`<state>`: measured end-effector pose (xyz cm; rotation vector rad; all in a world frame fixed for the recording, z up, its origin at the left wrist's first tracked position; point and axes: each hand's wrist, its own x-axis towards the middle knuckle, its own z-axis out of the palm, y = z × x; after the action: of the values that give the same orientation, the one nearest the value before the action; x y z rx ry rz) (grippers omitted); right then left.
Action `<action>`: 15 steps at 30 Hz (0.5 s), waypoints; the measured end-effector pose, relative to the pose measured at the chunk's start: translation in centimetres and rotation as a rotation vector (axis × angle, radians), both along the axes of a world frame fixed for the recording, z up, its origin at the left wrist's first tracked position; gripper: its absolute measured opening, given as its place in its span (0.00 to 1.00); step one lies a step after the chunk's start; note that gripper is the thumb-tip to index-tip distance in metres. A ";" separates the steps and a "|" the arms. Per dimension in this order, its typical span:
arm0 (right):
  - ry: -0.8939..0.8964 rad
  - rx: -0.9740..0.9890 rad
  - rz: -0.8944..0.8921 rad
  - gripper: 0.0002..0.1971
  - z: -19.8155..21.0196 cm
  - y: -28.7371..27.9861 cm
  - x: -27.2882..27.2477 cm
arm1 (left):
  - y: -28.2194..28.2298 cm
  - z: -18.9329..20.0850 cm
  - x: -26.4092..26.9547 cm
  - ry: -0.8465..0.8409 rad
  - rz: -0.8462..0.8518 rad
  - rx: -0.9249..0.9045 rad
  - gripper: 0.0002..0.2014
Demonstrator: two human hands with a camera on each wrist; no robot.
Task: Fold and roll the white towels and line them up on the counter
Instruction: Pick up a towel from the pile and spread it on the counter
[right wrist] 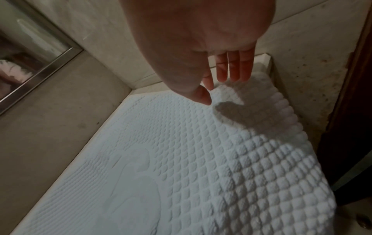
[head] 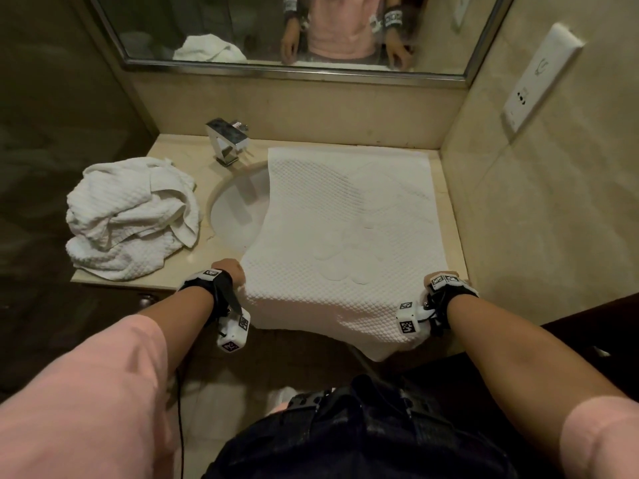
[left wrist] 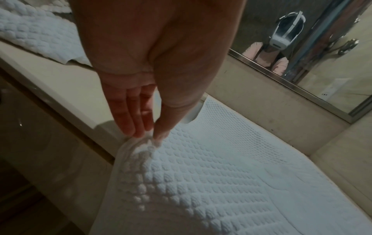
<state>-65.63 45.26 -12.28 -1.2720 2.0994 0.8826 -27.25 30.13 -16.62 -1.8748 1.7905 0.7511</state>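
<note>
While spread flat, towel (head: 345,229) edge between left hand's (left wrist: 153,79) pinching fingertips (left wrist: 130,127).

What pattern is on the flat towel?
White with little raised squares, like a waffle, on the flat towel; clearest in the right wrist view.

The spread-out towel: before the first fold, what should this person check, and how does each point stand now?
1. Spread towel lies flat: ok.
2. Left hand pinches the near edge: ok.
3. Right hand has a grip: not ok, fingers straight over the cloth.
4. Towel fully on the counter: not ok, it covers part of the sink and overhangs the front.
5. Crumpled towel out of the way: ok.
</note>
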 end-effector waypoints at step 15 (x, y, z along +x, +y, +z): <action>-0.097 -0.130 -0.190 0.09 -3.3 -2.9 -1.6 | -0.5 2.8 -1.1 0.437 0.385 0.280 0.23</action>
<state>-67.25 42.32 -15.58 -1.1309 2.1863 0.5990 -28.34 29.63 -13.80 -1.9872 1.4546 1.5667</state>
